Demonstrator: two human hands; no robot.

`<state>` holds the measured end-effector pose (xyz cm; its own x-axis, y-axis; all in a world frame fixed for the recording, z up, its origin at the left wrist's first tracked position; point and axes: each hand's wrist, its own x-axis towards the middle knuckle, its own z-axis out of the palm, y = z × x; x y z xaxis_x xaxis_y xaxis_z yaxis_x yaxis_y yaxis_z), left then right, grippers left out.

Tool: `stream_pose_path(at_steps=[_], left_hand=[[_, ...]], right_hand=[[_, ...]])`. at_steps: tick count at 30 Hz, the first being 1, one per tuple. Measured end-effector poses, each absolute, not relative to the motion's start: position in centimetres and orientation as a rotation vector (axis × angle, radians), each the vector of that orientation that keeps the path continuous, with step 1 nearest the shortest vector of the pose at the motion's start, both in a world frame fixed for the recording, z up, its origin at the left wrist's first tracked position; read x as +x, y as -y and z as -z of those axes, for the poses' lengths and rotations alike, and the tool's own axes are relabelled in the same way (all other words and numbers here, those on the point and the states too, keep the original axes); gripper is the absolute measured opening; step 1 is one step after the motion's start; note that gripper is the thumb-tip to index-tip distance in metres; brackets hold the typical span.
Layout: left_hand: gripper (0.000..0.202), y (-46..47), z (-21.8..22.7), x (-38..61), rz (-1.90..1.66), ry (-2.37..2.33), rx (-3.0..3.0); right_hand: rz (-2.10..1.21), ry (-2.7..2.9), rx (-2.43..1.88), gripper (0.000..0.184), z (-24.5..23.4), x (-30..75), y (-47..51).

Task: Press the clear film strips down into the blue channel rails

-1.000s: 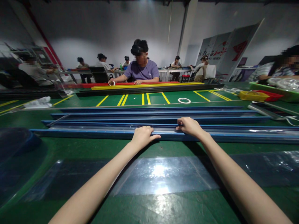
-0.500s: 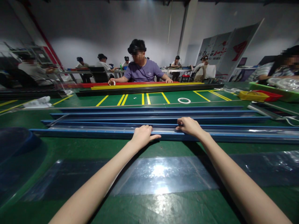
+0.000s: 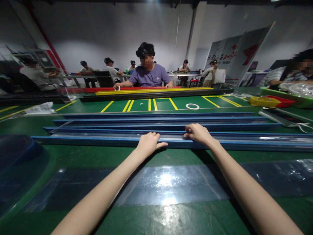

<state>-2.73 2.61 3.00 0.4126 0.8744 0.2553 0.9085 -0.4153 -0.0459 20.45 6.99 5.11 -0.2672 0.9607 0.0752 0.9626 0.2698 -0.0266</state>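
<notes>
A long blue channel (image 3: 93, 141) runs across the table, its inside lined with clear, glossy film. My left hand (image 3: 149, 142) lies over its near wall, fingers inside and thumb stretched along the outer face. To the right, my right hand (image 3: 197, 133) has its fingers curled into the same channel near the far wall; the fingertips are partly hidden. Directly behind lie several more blue channels (image 3: 246, 125), roughly parallel. A flat strip of clear plastic film (image 3: 195, 184) rests on the green table in front, beneath my forearms.
Behind a low table seam lie a white ring (image 3: 192, 106), a white cloth (image 3: 40, 107) and black, yellow and red strips (image 3: 154, 91). A co-worker (image 3: 150, 75) sits opposite. Right are yellow tray (image 3: 264, 101) and a phone-like device (image 3: 281, 117). A film roll (image 3: 19, 156) stands left.
Both my hands keep their places on the blue channel with almost no movement. The co-worker opposite has drawn one hand slightly inward.
</notes>
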Motion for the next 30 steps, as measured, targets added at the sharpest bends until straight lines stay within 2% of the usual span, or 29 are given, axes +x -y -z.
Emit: stream_pose_path(at_steps=[30], left_hand=[[0.044,-3.1,-1.6,-3.8,0.489,1.202,-2.483]], right_hand=[[-0.033,2.533,-1.984,0.011,-6.4,26.1,-7.5]])
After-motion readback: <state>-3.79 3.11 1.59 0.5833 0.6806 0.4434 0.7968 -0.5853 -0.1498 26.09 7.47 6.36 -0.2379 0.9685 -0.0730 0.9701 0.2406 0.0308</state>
